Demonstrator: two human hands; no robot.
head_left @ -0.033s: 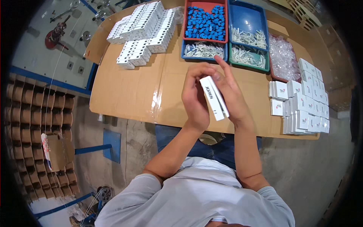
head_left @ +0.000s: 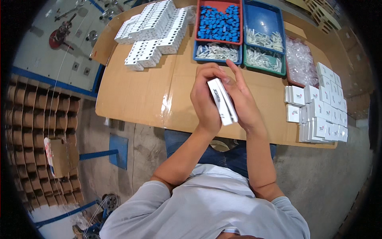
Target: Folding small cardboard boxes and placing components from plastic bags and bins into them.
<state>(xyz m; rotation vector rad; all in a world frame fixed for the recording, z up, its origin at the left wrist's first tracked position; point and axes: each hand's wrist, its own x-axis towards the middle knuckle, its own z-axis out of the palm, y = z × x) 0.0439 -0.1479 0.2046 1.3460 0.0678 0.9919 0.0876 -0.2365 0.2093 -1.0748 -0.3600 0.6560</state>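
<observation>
Between my two palms is a small white box [head_left: 221, 101] with dark print on its narrow side. A dark gap runs along one edge of it, by the right palm. My left hand [head_left: 205, 95] presses against the box's left face with its fingers curled over the far end. From the other side my right hand [head_left: 243, 97] grips it, thumb near the top edge and forefinger stretched up and away. Both hands are above the cardboard-covered table [head_left: 139, 95], in front of a blue tray [head_left: 217, 61] of small white pieces.
White cases [head_left: 153, 28] are stacked at the far left. A red tray [head_left: 197, 30] holds blue parts. Beside it are another blue tray [head_left: 262, 18] and a green tray [head_left: 254, 68] with white pieces. Clear plastic bags [head_left: 299, 59] fill a red tray; white boxes [head_left: 322, 111] are piled at right.
The box has tipped slightly in my hands, so its printed side shows at a steeper angle. Both hands keep their hold.
</observation>
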